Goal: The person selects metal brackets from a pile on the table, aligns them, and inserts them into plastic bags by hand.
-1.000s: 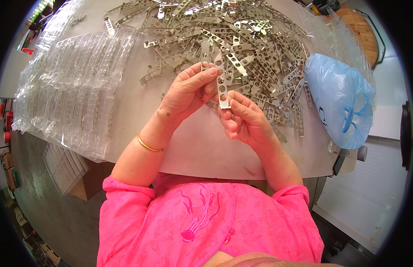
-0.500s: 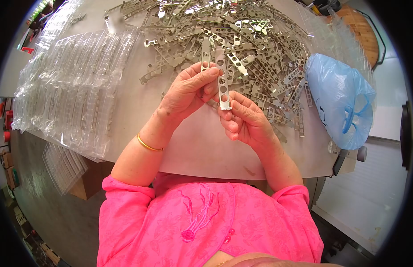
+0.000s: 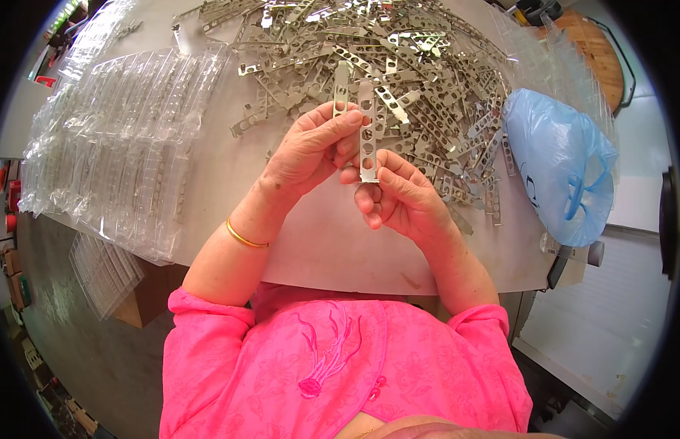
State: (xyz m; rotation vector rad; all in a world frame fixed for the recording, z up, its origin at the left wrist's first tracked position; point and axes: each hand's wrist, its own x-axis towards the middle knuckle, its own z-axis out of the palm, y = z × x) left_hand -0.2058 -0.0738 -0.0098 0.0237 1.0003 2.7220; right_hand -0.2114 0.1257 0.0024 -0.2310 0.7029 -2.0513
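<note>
Head view: metal strip (image 3: 367, 154) in left hand (image 3: 311, 146), illegible marking (image 3: 531, 187) on blue bag (image 3: 548, 143).

Hands: two, left hand (image 3: 311, 143) and right hand (image 3: 406, 189). Strips in hand: two, front strip (image 3: 367, 141) and back strip (image 3: 341, 82). Strip pile (image 3: 442, 113): one, dozens of strips, too overlapped to count. Bench (image 3: 333, 241): one. Clear trays (image 3: 120, 150) at left: many, exact number unclear. Low tray stack (image 3: 104, 276): one, layers uncountable. Blue bag (image 3: 548, 154): one. Carton (image 3: 144, 298): one. Bracelet (image 3: 245, 239): one. Pink top (image 3: 267, 366): one.
</note>
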